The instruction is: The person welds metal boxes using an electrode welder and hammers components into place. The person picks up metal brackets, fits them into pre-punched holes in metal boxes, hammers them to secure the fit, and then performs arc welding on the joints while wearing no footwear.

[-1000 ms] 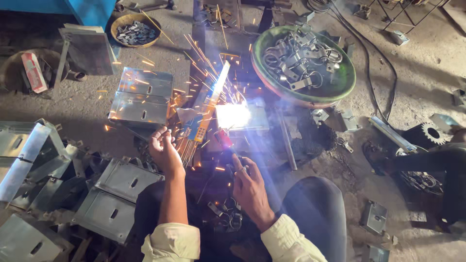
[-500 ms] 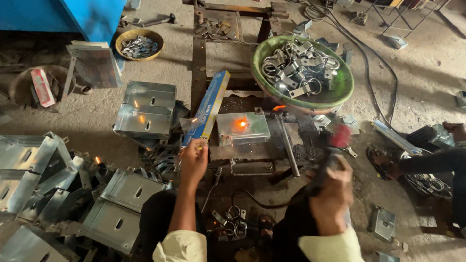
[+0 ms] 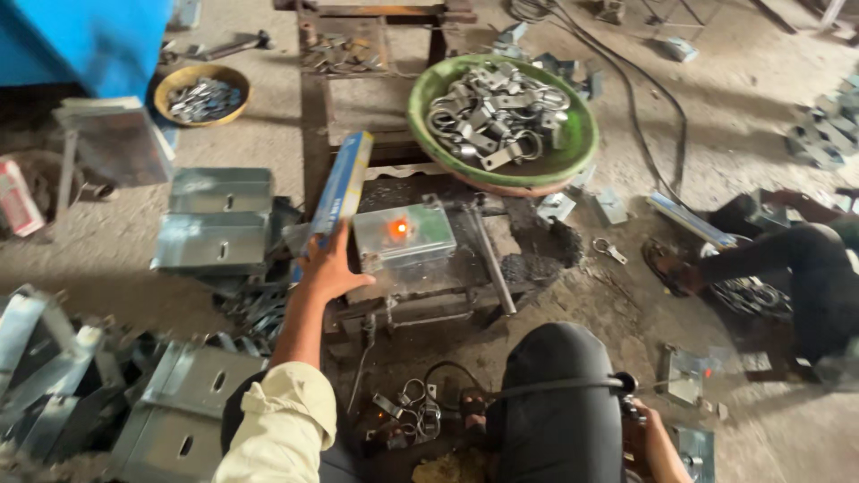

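The left hand (image 3: pixel 329 268) reaches forward with its fingers wrapped around the lower end of a long blue flat box (image 3: pixel 342 190), which leans up and away from it. Just to the right of that hand sits a small galvanised metal box (image 3: pixel 404 234) with an orange glowing spot on its top face, resting on a dark, sooty welding stand (image 3: pixel 429 300). The right hand (image 3: pixel 651 438) is low at the frame's bottom edge beside the person's dark-trousered knee (image 3: pixel 557 402), closed around a black handle (image 3: pixel 622 386) with a cable running to it. Behind the stand a wide green bowl (image 3: pixel 429 98) is heaped with grey metal clamps, and a smaller yellow bowl (image 3: pixel 183 77) of similar pieces stands far left near a blue cabinet (image 3: pixel 85 40). Folded grey sheet-metal brackets (image 3: pixel 215 228) lie stacked left of the blue box. A red-and-white packet (image 3: pixel 16 199) lies at the left edge
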